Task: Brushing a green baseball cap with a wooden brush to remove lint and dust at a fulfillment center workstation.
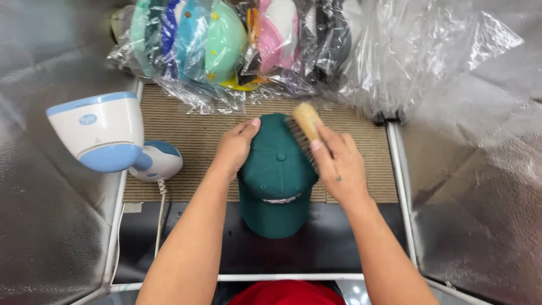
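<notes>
Red cloth (288, 293), then hands on green cap (275, 186), right hand (339, 166) gripping brush (305, 121)

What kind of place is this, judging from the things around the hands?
Probably a small cap-cleaning or packing workstation. The right hand brushes a green cap with a wooden brush, bagged caps are stacked behind, and a white-and-blue handheld steamer stands alongside.

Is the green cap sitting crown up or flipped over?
Crown up: the green cap shows its top button and panel seams, brim toward the person. The left hand steadies it; the right hand holds a wooden brush against it.
</notes>
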